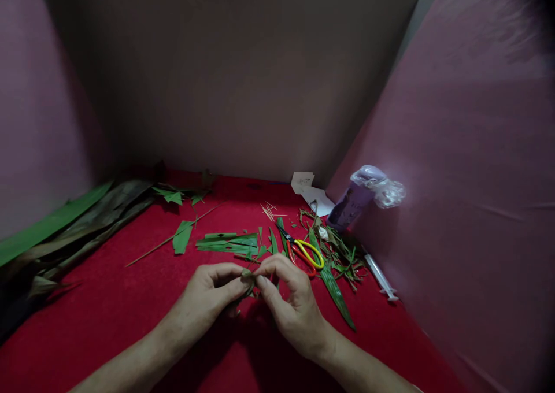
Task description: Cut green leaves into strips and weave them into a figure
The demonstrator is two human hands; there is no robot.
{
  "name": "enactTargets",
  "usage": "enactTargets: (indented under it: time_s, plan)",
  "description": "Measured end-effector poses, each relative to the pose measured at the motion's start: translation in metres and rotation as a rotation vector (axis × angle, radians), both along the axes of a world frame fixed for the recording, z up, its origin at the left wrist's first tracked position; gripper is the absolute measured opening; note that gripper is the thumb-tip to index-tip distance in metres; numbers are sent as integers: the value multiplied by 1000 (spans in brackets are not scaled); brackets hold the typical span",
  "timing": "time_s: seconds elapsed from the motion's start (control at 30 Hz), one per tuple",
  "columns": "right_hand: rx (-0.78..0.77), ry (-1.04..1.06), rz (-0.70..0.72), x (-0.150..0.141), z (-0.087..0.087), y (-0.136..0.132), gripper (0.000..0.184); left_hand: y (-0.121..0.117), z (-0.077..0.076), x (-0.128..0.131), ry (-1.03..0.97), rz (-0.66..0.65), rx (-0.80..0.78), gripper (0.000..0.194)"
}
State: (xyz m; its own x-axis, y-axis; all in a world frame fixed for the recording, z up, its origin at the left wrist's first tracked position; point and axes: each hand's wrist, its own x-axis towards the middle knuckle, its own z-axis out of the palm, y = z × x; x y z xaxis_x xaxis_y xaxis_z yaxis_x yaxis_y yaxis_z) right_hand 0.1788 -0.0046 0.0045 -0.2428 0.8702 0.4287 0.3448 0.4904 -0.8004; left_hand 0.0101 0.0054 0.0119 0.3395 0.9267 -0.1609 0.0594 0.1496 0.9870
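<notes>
Between my two hands is a small folded piece of leaf (247, 275), dull green-brown and mostly covered by fingers. My left hand (217, 292) pinches it between thumb and fingertips. On its other side, the thumb and forefinger of my right hand (288, 297) are pressed together at the leaf's edge; what exactly lies between them is too small to make out. Just beyond my right hand rest scissors (306, 254) with one red and one yellow handle. Cut green leaf strips (228, 243) lie past my fingertips.
Long dried and green leaves (87, 219) cover the left side. Toothpicks (271, 211), white papers (316, 199) and a plastic-wrapped purple cup (353, 199) stand farther back. Leaf scraps (342, 254) and a syringe (380, 277) lie right, beside the pink wall (468, 196). Red cloth (165, 277) covers the surface.
</notes>
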Motion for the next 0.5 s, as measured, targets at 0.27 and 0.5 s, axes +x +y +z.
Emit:
enactTargets:
  time_s: [0.27, 0.5]
  plan:
    - [208, -162, -124, -3, -1, -3, 8, -4, -1, 4, 229, 23, 165, 17]
    - [157, -144, -124, -3, 1, -2, 2, -5, 0, 4, 318, 12, 232, 20]
